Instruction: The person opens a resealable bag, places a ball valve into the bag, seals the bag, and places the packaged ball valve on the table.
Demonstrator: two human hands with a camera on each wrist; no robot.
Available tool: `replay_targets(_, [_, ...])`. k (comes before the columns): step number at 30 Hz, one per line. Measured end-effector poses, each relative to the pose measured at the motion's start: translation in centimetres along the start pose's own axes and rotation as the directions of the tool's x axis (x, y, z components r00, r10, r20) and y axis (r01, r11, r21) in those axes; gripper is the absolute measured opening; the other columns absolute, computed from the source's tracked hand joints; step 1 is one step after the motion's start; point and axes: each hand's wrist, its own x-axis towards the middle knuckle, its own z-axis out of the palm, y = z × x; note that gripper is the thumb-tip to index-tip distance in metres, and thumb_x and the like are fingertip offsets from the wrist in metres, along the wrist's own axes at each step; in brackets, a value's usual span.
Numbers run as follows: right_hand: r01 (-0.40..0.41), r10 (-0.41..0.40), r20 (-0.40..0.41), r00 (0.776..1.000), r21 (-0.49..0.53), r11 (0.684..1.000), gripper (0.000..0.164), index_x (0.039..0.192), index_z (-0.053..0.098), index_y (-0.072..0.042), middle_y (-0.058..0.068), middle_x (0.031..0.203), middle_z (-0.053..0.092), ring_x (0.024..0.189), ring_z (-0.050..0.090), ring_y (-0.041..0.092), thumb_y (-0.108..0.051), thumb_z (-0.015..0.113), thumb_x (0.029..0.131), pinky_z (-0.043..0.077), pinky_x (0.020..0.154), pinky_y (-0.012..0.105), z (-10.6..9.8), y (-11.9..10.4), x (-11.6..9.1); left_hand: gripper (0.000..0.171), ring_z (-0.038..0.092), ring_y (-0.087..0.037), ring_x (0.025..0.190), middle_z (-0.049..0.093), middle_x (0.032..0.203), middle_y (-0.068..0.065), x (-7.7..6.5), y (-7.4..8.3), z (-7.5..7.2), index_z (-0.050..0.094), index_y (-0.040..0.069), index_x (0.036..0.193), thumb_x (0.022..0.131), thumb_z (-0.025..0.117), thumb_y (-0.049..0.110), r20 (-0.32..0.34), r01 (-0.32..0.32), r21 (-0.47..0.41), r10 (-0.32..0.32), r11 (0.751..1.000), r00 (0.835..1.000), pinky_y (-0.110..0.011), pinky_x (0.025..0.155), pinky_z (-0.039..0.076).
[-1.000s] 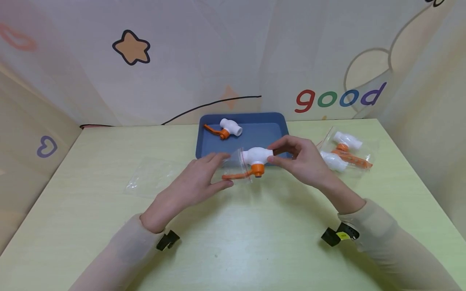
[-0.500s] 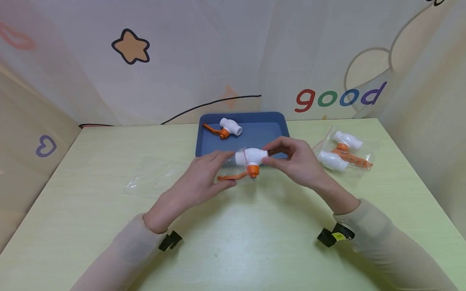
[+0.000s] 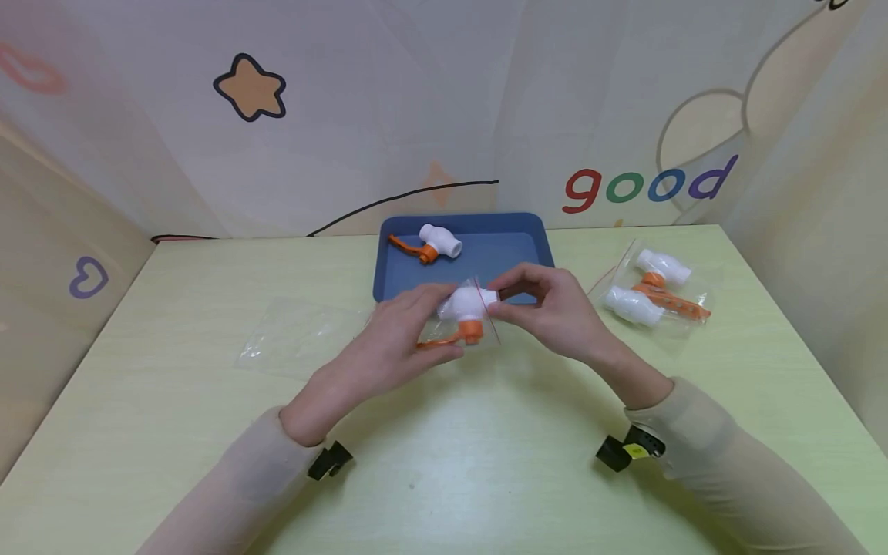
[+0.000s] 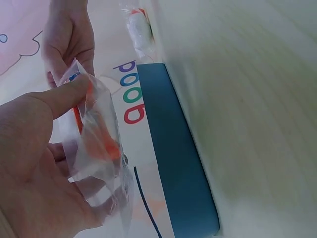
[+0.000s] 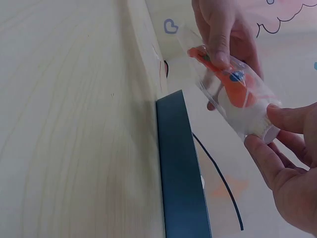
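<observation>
A white plastic ball valve [image 3: 466, 305] with an orange lever handle [image 5: 240, 91] is held up in front of the blue tray. Most of it lies inside a clear zip bag [image 4: 86, 148], whose red-lined mouth sits near the valve's right end. My left hand [image 3: 378, 335] holds the bag and the lever side from the left, thumb over the plastic. From the right, my right hand [image 3: 555, 312] pinches the bare white end of the valve between thumb and fingers. Left fingertips are partly hidden behind the bag in the head view.
A blue tray [image 3: 509, 254] stands at the table's back, with another orange-handled ball valve [image 3: 440, 241] in it. Bagged valves [image 3: 662, 266] lie to the right of the tray. At left, clear plastic bags [image 3: 294, 339] lie flat on the table [image 3: 444, 470].
The bag's red-lined mouth has slid rightward along the valve, covering more of it. The valve and right hand have shifted left, while the left hand has moved slightly right.
</observation>
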Motion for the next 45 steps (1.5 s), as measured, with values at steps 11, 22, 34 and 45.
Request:
replay_targets(11, [0.016,-0.016,0.032,0.999,-0.007,1.000,0.025,0.115,0.072,0.000,0.011,0.113,0.071,0.103,0.069,0.025,0.003,0.076,0.091,0.058,0.081,0.029,0.6,-0.2,0.4,0.075,0.057,-0.023,0.116,0.054,0.143,-0.010,0.0,0.5,0.4,0.046,0.003,0.149,0.090,0.083,0.030,-0.012,-0.015,-0.001,0.015,1.000,1.000,-0.040,0.095,0.052])
replay_targets(22, [-0.004,0.004,0.058,0.998,0.003,1.000,0.029,0.120,0.072,-0.001,0.010,0.115,0.071,0.106,0.068,0.025,-0.001,0.077,0.091,0.058,0.084,0.029,0.8,-0.4,0.7,0.078,0.056,-0.020,0.111,0.054,0.138,-0.012,0.1,1.4,0.8,0.046,-0.002,0.147,0.088,0.085,0.030,-0.021,0.009,-0.078,-0.011,0.997,1.000,-0.030,0.088,0.054])
replay_targets(34, [-0.024,0.022,0.024,0.999,0.075,0.997,0.023,0.113,0.072,0.003,0.013,0.121,0.069,0.112,0.067,0.028,0.003,0.077,0.090,0.058,0.085,0.031,0.9,-0.3,0.8,0.072,0.059,-0.021,0.105,0.059,0.131,-0.015,0.3,1.6,1.2,0.052,-0.006,0.140,0.085,0.086,0.025,-0.100,0.018,-0.038,-0.021,0.999,0.995,-0.031,0.085,0.055])
replay_targets(45, [-0.106,0.105,-0.014,0.994,-0.073,0.992,0.021,0.102,0.070,-0.002,0.010,0.098,0.069,0.092,0.066,0.028,-0.023,0.071,0.100,0.060,0.075,0.036,-0.2,-0.5,0.2,0.071,0.059,-0.025,0.096,0.060,0.125,-0.018,0.3,1.1,1.2,0.052,-0.009,0.136,0.082,0.087,0.022,-0.204,0.055,0.004,-0.053,0.998,0.978,-0.034,0.079,0.055])
